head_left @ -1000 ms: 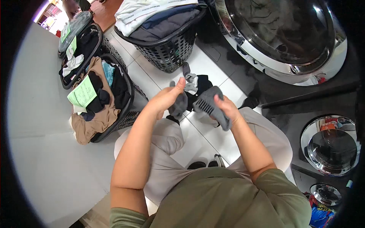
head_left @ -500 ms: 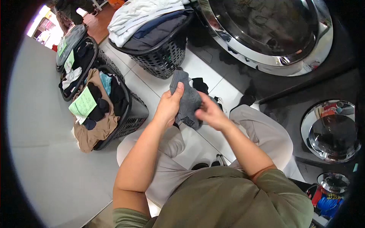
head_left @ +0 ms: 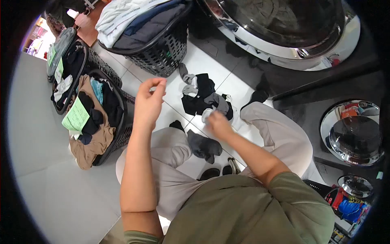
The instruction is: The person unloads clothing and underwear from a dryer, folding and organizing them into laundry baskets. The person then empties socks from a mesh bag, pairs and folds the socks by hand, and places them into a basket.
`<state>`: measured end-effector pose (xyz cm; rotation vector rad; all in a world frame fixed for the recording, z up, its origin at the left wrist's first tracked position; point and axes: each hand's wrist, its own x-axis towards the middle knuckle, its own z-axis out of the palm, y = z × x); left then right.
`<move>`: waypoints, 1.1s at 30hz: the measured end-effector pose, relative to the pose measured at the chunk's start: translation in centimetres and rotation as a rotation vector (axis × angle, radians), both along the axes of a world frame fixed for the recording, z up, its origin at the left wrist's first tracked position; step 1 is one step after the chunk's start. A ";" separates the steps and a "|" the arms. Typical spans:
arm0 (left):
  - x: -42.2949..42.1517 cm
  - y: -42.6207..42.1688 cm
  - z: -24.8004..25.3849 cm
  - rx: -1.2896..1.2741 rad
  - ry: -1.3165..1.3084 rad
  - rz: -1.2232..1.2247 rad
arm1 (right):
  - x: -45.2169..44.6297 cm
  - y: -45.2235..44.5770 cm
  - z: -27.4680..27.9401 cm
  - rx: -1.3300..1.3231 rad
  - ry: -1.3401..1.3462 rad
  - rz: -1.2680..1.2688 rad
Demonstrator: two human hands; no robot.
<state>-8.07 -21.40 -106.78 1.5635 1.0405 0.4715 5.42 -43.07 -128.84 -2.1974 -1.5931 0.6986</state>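
Observation:
My left hand (head_left: 148, 103) is raised over the floor, left of a pile of socks (head_left: 205, 86), with its fingers curled towards the thumb and nothing visible in them. At the pile's near edge is my right hand (head_left: 220, 126), blurred by motion. Its fingertips are beside a light grey and white sock (head_left: 207, 114); whether they grip it is unclear. Black, grey and white pieces lie jumbled in the pile. A dark grey sock (head_left: 203, 145) lies on the tiles between my knees, apart from the pile.
A black perforated basket (head_left: 156, 61) of folded clothes stands ahead. To the left, another laundry basket (head_left: 118, 142) holds clothes and a green paper slip (head_left: 76, 115), with more baskets behind it. A machine with a round chrome-rimmed door (head_left: 284, 53) borders the right.
The grey sock that was in my hands now lies on the floor between my knees. My left hand has moved left, and my right hand is now at the pile's near edge.

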 end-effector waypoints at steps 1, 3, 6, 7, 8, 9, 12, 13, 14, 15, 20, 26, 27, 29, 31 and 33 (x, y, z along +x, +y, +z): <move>0.3 -0.2 -0.1 0.045 0.026 -0.042 | 1.6 0.4 -1.3 0.070 -0.226 -0.053; 1.2 -0.3 -0.8 0.162 0.066 -0.093 | 5.1 0.4 -4.4 0.032 -0.491 -0.077; 1.5 0.2 -1.3 0.190 0.128 -0.174 | 11.8 1.6 -5.5 -0.335 -0.074 -0.153; 1.4 0.4 -1.4 0.247 0.110 -0.189 | 12.8 1.6 -5.2 -0.007 0.170 -0.353; 1.3 0.2 -1.1 0.232 0.139 -0.198 | 13.3 2.3 -1.2 0.267 0.163 -0.257; 1.4 0.1 -0.6 0.222 0.163 -0.210 | 14.2 2.7 0.3 0.353 0.457 -0.323; 2.5 -0.9 -0.1 0.179 0.082 -0.305 | 14.0 3.4 13.6 0.289 0.996 -0.284; 2.9 -1.8 0.0 0.162 0.033 -0.342 | 13.1 3.9 16.6 0.373 1.063 -0.280; 3.4 -2.7 0.2 0.146 -0.014 -0.378 | 12.1 4.6 19.2 0.458 1.132 -0.273; 4.0 -4.1 0.4 0.030 -0.222 -0.382 | 10.8 5.5 21.4 0.516 0.938 -0.154; 5.1 -4.3 0.9 0.236 -0.453 -0.323 | 6.8 8.1 25.0 0.769 0.207 -0.155; 3.4 -2.4 0.9 0.046 -0.403 -0.129 | 8.6 8.3 16.9 0.327 0.989 -0.176; 3.1 -2.1 1.9 -0.032 -0.383 -0.033 | 9.8 7.9 13.9 0.250 0.979 -0.229; 1.7 -0.3 2.1 -0.168 -0.413 0.029 | 12.0 5.8 5.1 0.105 0.253 -0.361; 1.5 0.7 1.2 -0.212 -0.357 0.091 | 11.1 2.4 -2.3 -0.293 -0.008 -0.548; 1.5 0.6 0.0 -0.187 -0.222 0.077 | 9.6 -0.6 -7.7 -0.439 0.038 -0.576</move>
